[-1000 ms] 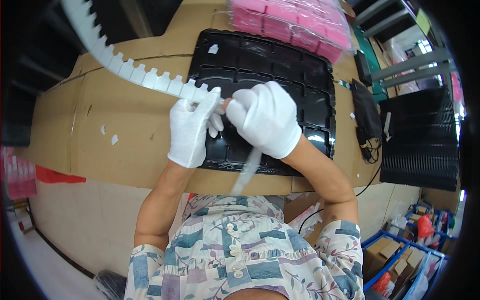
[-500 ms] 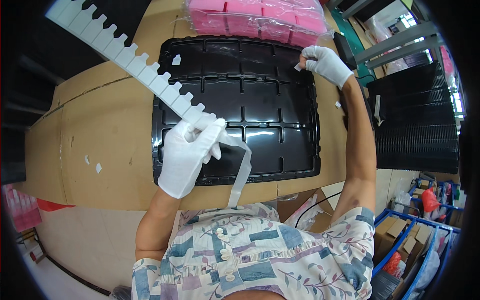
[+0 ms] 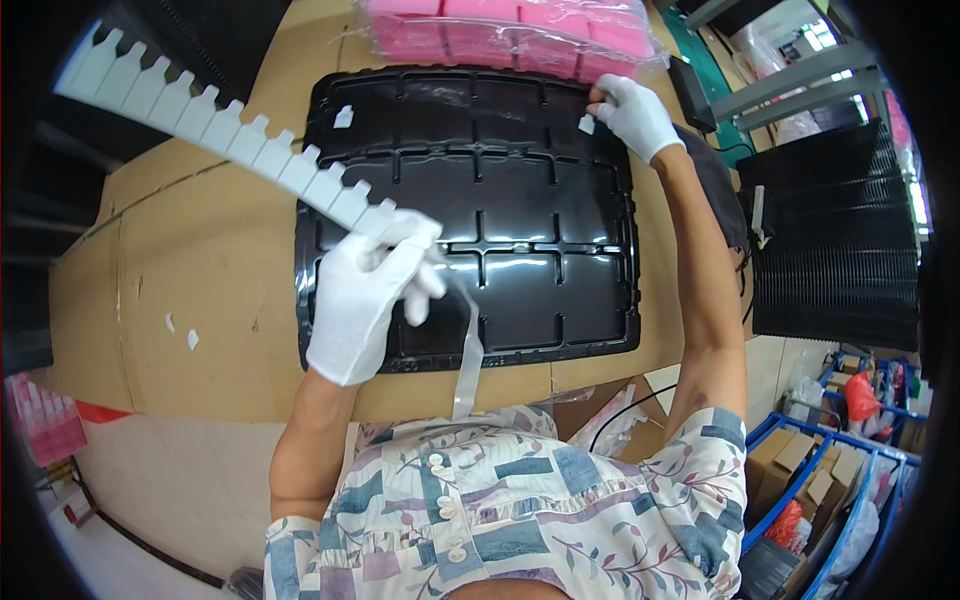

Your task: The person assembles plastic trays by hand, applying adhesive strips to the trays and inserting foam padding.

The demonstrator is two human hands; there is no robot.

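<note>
My left hand (image 3: 362, 300), in a white glove, is closed on a strip of white tabbed labels (image 3: 230, 135) over the left half of a black plastic tray (image 3: 520, 210). The strip slants up to the far left, and a thin translucent backing ribbon (image 3: 468, 360) trails below the hand toward my shirt. At the tray's far right corner is my right hand (image 3: 635, 117), gloved with bare fingertips, its fingers pinched at the top of a small white label (image 3: 586, 125). Whether that label sticks to the tray I cannot tell. Another white label (image 3: 344, 117) lies at the far left corner.
Pink foam blocks (image 3: 510, 35) in clear plastic stand behind the tray. Small white scraps (image 3: 193, 339) lie on the cardboard-covered table (image 3: 220, 290) at left. A black ribbed stack (image 3: 830, 240) and a blue rack with boxes (image 3: 800, 460) are at the right.
My right hand has moved slightly away and left, and the label now hangs or lies below its fingertips. My left hand and the strip have shifted a little left; the ribbon has swung left.
</note>
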